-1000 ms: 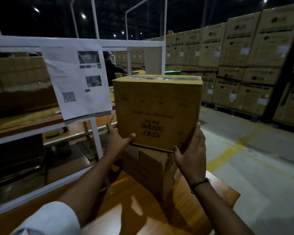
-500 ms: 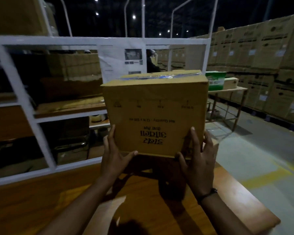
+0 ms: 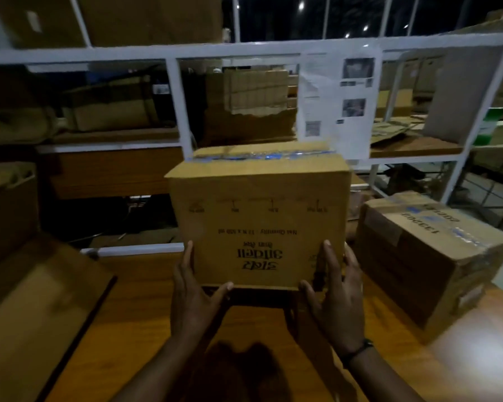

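A sealed cardboard box (image 3: 259, 216) with upside-down print on its near face fills the middle of the head view, tape along its top. My left hand (image 3: 192, 294) grips its lower left corner, fingers up the side and thumb along the bottom edge. On the lower right corner my right hand (image 3: 336, 297) holds it the same way. A dark shadow lies under the box on the wooden table (image 3: 145, 323), and the box seems to hang just above the surface.
A second taped cardboard box (image 3: 424, 256) stands on the table to the right. A flat brown board (image 3: 38, 303) leans at the left. Behind runs a white metal rack (image 3: 180, 111) stacked with cartons, with a printed paper sheet (image 3: 337, 108) hanging on it.
The box has come off the lower carton, swung left and dropped lower over the table. That carton now stands to the right. Both hands keep their hold.
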